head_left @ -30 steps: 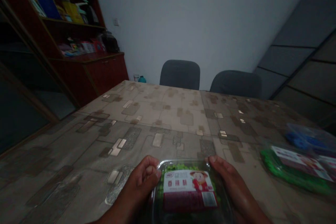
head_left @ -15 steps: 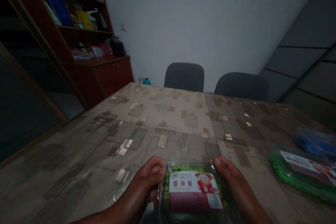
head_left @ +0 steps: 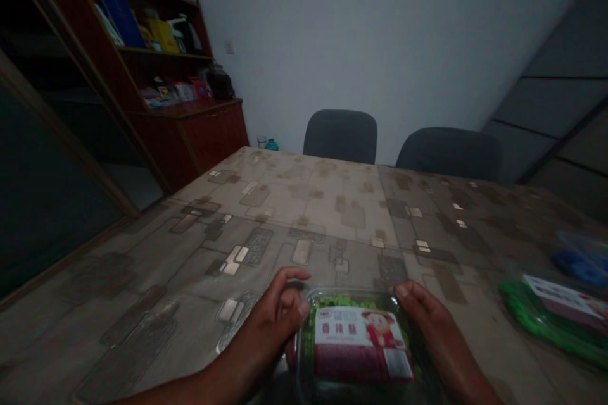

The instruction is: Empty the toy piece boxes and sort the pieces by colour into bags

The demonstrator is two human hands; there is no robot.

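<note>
Toward the surface's (head_left: 327, 209) near edge, our left hand (head_left: 279, 311) and right hand (head_left: 426, 315) pinch the box (head_left: 361, 338) between them.

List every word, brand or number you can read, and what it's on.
"香辣酥": on the label of the front container.
Too small or blurred to read: that label's logo, smaller print and barcode digits.
Too blurred to read: the print on the right-hand sticker.
</note>
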